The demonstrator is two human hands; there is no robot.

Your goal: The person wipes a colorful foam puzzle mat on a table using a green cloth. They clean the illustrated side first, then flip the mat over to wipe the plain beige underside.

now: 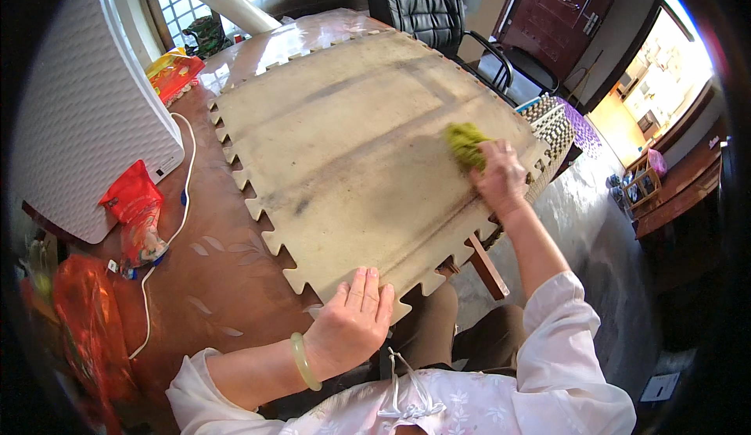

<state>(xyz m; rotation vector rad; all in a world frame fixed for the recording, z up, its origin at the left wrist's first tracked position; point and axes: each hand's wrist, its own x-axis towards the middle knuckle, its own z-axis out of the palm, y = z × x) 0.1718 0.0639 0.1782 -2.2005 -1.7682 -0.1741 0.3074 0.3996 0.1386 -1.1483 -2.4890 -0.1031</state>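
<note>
A large beige interlocking foam mat with toothed edges lies across the table before me. Dark smudged bands run over its surface. My right hand grips a yellow-green cloth, blurred by motion, against the right part of the mat. Flat on the mat's near corner rests my left hand, fingers stretched forward and holding nothing. A pale green bangle circles the left wrist.
The brown tabletop shows left of the mat, with a white cable, a red packet and a white textured panel. A black office chair stands behind. Beyond the right edge are a woven basket and a wooden bar.
</note>
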